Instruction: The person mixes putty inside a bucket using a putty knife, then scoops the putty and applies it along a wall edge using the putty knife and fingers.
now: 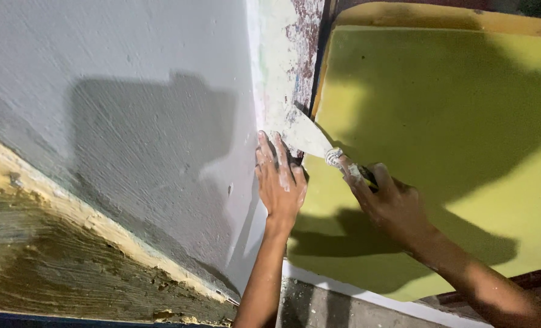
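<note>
At wall corner: right hand (pixel 395 203) grips putty knife (pixel 310 136); left hand (pixel 279 182) flat on wall (pixel 131 91)

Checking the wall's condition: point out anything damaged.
The corner strip beside the putty knife is flaking, with dark red patches showing through. Low on the left, the grey coat ends at a ragged edge over bare rough wall.

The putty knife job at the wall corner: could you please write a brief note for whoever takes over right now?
Left hand: open, flat against the wall corner, steadying there, holding nothing.
Right hand: shut on the putty knife handle, blade laid on the white-coated corner strip, tip pointing up-left.
Done: grey wall left of the corner looks coated; white filler covers the edge above the blade.
Left: flaking reddish patch beside the strip still shows; the rough bare band low on the wall is uncoated.
Yellow-green panel stands to the right.
</note>
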